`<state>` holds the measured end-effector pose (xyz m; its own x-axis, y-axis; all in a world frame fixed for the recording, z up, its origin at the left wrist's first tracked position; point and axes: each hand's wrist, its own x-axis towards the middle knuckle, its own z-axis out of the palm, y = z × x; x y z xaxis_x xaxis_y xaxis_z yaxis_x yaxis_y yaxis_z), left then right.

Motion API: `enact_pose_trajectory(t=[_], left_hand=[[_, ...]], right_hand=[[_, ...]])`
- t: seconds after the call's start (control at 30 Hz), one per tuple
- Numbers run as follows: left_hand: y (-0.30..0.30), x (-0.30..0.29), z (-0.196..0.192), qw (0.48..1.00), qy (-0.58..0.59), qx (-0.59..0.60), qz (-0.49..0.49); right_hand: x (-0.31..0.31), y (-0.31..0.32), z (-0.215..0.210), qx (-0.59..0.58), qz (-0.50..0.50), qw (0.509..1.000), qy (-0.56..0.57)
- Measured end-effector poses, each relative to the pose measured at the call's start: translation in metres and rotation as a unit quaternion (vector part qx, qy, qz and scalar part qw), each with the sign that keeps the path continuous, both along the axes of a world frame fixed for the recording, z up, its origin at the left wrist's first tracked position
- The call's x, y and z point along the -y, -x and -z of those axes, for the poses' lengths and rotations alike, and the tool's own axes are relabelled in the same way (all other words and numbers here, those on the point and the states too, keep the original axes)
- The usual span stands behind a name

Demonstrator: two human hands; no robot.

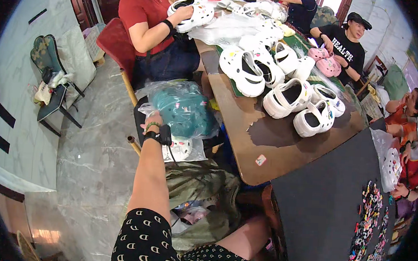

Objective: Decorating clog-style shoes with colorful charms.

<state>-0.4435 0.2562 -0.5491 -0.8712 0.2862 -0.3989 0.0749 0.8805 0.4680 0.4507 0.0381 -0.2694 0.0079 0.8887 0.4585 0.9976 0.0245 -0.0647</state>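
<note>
My left hand (153, 121) reaches forward with its fingers closed on the gathered edge of a clear plastic bag. Inside that bag (184, 107) are teal clogs, resting on a dark seat beside the table. Just below it, partly covered, lies a white clog (178, 148) with small charms, also in clear plastic. An open olive-green sack (208, 178) sits between my arm and the table, with more plastic-wrapped things inside. A black band and a beaded bracelet circle my left wrist. My right hand does not show.
Several white clogs (243, 73) with charms stand on the brown table (265, 155). At right, many small colourful charms (368, 226) lie on a dark tabletop (319, 199). Co-workers handle white and pink clogs (328, 66) around the tables. A green chair (54, 85) stands at left.
</note>
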Motion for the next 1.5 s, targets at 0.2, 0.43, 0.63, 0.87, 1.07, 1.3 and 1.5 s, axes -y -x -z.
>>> enact_pose_trajectory(t=[0.2,0.43,0.63,0.87,1.07,1.3,1.5], left_hand=[[0.010,0.051,0.020,0.998,-0.027,-0.031,-0.048],[-0.026,0.022,-0.009,0.979,-0.037,-0.165,-0.118],[-0.062,0.045,-0.006,0.936,-0.105,-0.336,-0.004],[-0.169,0.029,-0.063,0.891,-0.270,-0.364,0.036],[-0.241,0.041,-0.097,0.822,-0.465,-0.319,0.083],[-0.237,0.154,-0.124,0.881,-0.354,-0.271,0.157],[-0.254,0.219,-0.256,0.861,-0.228,-0.360,0.278]], right_hand=[[-0.005,0.003,-0.001,-0.033,-0.034,0.999,-0.009],[-0.002,0.003,0.000,-0.018,-0.004,1.000,0.004],[-0.003,-0.001,0.001,-0.015,-0.005,1.000,0.017],[0.004,-0.006,-0.002,0.014,0.008,1.000,0.024],[0.012,-0.009,-0.002,-0.069,0.040,0.996,0.033],[0.000,-0.017,0.014,-0.124,0.023,0.992,-0.023],[0.008,-0.029,0.015,-0.142,0.004,0.989,-0.042]])
